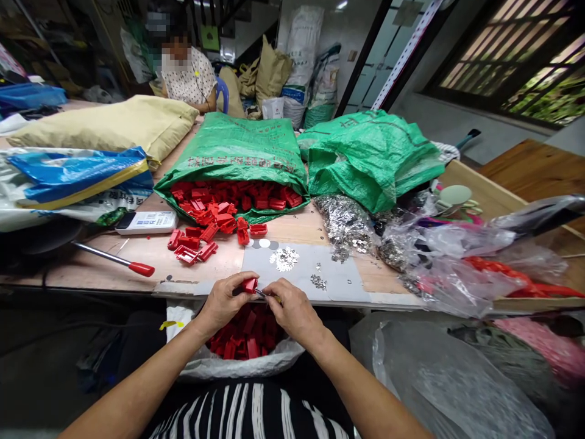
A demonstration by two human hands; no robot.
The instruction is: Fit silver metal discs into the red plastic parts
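My left hand pinches a small red plastic piece at the table's near edge. My right hand is closed round a thin metal tool whose tip meets that piece. Below both hands a white bag in my lap holds many red pieces. On the grey sheet just beyond the hands lie small piles of tiny silver metal parts. Loose red pieces spill from an open green sack further back.
A second green sack and clear bags of metal parts lie right. A red-handled tool and a white device lie left. Blue and tan sacks fill the far left. Another person sits across the table.
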